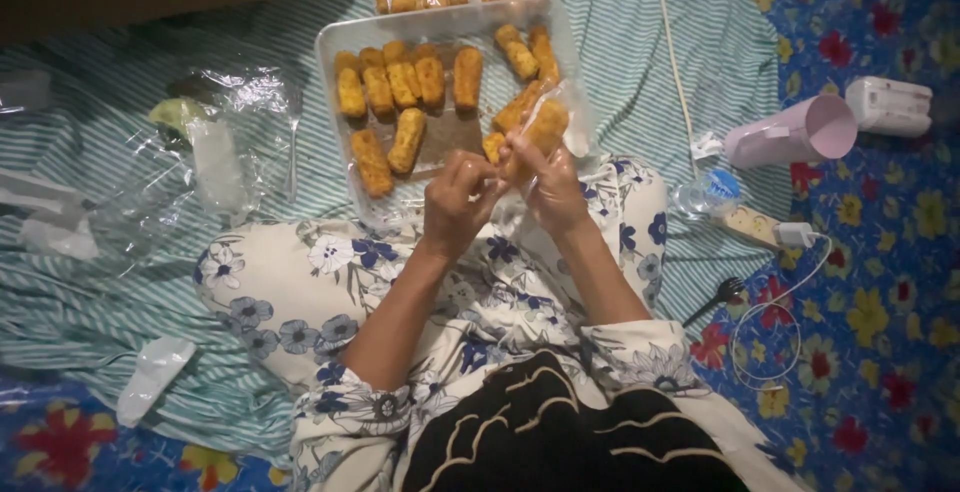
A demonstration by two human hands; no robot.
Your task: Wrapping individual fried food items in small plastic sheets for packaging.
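Hands (505, 192) together, clear bag (540, 127) of breaded sticks between fingertips

A tray (335, 42) of breaded sticks (400, 87) lies on the floor cloth (640, 62) before the person's knees. Both hands, left hand (455, 202) beside right hand (550, 187), meet at the tray's near edge around a bagged stick (540, 127). Empty bags (215, 152) lie left of the tray; a cup (795, 132) and a fork (715, 297) lie right.
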